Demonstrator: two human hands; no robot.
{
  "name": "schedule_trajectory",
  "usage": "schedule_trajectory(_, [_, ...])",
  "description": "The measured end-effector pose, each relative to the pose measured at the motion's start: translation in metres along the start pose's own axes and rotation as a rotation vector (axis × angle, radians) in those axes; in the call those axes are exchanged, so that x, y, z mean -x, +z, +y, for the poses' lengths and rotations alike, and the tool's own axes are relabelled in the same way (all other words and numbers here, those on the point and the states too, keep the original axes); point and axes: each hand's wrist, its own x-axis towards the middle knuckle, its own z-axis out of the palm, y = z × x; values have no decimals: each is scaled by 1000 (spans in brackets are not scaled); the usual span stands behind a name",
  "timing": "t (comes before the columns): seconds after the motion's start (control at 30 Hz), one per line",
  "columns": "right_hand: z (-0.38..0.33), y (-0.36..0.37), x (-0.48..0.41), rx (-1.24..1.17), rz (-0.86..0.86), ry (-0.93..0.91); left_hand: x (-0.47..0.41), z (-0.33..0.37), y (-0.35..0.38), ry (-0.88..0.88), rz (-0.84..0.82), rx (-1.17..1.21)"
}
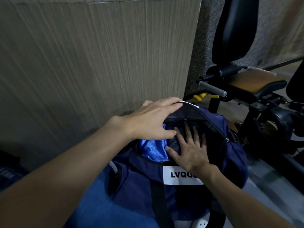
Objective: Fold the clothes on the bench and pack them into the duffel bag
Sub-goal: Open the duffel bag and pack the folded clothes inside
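Observation:
A navy duffel bag (143, 178) with a white label stands open in front of me at the bottom centre. Inside it lie a shiny blue garment (153, 149) and a dark garment (174, 143). My left hand (151, 120) holds the bag's black top flap (189, 112), fingers over its edge and thumb underneath. My right hand (189, 149) lies flat with spread fingers on the dark garment inside the opening.
A wood-grain panel (90, 55) rises close behind the bag on the left. A black exercise bench (251, 83) with a tan seat, a grey handle and a yellow pin stands at the right. Blue fabric (98, 203) shows below the bag.

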Motion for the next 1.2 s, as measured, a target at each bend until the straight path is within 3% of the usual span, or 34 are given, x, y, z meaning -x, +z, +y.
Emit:
schedule_trajectory(0.4, [0, -4, -9, -8, -73, 53, -1, 1, 1, 8, 20, 19])
schedule_trajectory(0.6, [-1, -4, -17, -165, -120, 133, 0, 0, 0, 11, 15, 30])
schedule_trajectory(1.2, [-1, 2, -17, -101, -114, 119, -4, 0, -1, -35, 8, 61])
